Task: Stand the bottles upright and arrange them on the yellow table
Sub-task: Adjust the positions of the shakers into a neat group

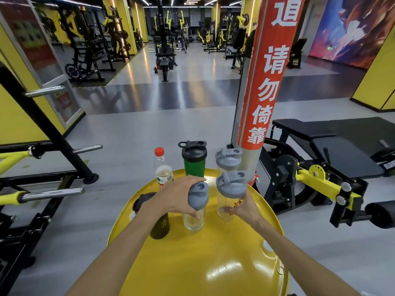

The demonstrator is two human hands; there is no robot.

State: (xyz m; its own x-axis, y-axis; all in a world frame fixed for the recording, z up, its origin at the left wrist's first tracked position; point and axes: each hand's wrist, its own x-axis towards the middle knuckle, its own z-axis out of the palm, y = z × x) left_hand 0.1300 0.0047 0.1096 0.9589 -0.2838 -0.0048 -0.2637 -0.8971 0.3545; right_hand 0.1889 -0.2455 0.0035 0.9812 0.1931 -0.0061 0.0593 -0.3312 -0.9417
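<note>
Head view shows six bottles standing upright on the round yellow bench [213,263]. At centre, the left hand [179,198] has its grip clamped over the grey lid of a clear shaker bottle [195,212]. Just right, the right hand [243,209] has its grip closed around a second clear grey-lidded shaker [229,194]. Behind that stands a third clear shaker [227,162]. Far centre is a green shaker [194,162], far left a red-capped water bottle [162,168], and near left a dark bottle [159,226].
</note>
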